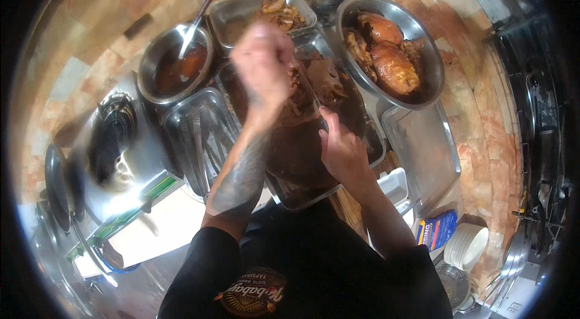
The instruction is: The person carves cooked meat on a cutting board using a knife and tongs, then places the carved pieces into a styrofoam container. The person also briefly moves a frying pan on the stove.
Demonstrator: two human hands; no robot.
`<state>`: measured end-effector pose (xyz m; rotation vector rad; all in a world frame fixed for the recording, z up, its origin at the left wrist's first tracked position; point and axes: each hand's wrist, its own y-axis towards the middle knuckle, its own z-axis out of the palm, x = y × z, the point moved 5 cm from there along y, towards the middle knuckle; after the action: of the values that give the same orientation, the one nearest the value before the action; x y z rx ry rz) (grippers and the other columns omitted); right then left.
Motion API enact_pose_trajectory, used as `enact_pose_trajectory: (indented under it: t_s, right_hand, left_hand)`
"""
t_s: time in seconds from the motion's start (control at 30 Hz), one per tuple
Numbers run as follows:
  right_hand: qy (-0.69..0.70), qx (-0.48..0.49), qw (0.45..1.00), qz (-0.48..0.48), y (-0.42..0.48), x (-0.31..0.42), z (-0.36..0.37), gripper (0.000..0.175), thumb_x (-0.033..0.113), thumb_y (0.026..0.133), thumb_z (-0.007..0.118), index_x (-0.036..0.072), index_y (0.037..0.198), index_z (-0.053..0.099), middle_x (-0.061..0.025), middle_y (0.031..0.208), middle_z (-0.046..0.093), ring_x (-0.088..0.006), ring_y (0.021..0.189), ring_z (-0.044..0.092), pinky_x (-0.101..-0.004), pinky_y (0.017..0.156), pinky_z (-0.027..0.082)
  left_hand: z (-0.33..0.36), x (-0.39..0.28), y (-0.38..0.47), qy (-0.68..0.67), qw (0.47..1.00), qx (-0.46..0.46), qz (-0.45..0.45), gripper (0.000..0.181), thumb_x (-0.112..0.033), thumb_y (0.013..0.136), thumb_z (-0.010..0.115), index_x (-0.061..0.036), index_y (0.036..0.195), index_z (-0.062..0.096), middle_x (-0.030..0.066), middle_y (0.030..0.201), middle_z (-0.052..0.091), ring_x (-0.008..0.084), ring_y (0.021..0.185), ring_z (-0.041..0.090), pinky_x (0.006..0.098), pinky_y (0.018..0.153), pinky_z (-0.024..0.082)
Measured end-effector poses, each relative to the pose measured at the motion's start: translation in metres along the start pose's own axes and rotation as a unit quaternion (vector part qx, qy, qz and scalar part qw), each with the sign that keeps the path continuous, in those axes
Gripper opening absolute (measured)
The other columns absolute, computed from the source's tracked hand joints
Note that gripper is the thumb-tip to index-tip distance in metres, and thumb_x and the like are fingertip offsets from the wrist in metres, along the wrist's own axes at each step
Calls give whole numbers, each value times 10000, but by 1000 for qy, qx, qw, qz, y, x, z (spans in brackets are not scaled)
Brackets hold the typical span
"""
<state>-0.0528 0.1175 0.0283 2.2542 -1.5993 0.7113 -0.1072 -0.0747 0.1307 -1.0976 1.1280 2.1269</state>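
Note:
My right hand (pixel 343 149) grips a knife (pixel 316 98), its index finger stretched along the top of the blade. The blade lies against brown cooked meat (pixel 325 78), with cut pieces on both sides of it. This meat rests on a dark round chopping board (pixel 301 151) set in a metal tray (pixel 303 205). My left hand (pixel 263 56) is blurred, fingers curled, above the far left part of the tray. Whether it holds anything cannot be made out. It hides part of the meat and the board.
A steel bowl (pixel 437 58) of roasted meat stands far right. Behind is a tray (pixel 233 29) with meat pieces. Left are a bowl of brown sauce (pixel 170 76) with a spoon (pixel 195 24), tongs (pixel 198 151) in a tray, and a gas stove (pixel 113 137). Bowls (pixel 466 246) are stacked right.

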Motion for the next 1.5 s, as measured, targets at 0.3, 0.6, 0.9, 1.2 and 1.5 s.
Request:
enact_pose_trajectory:
  t_s: [0.3,0.6,0.9,1.2,1.5]
  right_hand:
    - [-3,63,997,37,-17,2,-22,439,160,975,555,150,1391,416,-234,1081,688,-461,962,655,-541,835,525]
    - [100,-94,990,-22,27,-11,17,400,152,956,606,97,1341,514,-233,1105,673,-384,922,709,-466,780,582]
    - [119,-337,908,-218,30,20,-24,401,83,909,687,34,1281,544,-201,1003,693,-362,834,718,-396,713,589]
    - [128,-253,942,-179,23,31,-61,348,86,947,648,15,1267,534,-263,1132,662,-409,1021,682,-423,838,556]
    - [47,-16,997,62,36,7,-5,430,120,920,642,136,1329,513,-205,832,696,-431,870,677,-495,734,551]
  left_hand:
    - [-27,40,11,-40,983,-167,-60,488,-426,1034,381,-48,741,476,77,558,487,144,446,418,285,394,301]
    - [-28,41,-1,-39,987,-151,-34,530,-472,1033,418,-30,745,464,76,586,478,141,474,432,274,405,298]
    - [-16,40,-10,-23,989,-143,-24,513,-499,993,445,-48,749,455,64,614,438,150,468,390,297,403,277]
    - [-19,38,-13,-64,986,-153,-7,545,-492,1024,435,-13,767,469,77,590,459,141,460,411,283,395,280]
    - [-23,38,-15,-59,987,-147,-8,580,-547,996,467,-16,763,455,83,597,451,145,456,393,291,397,278]
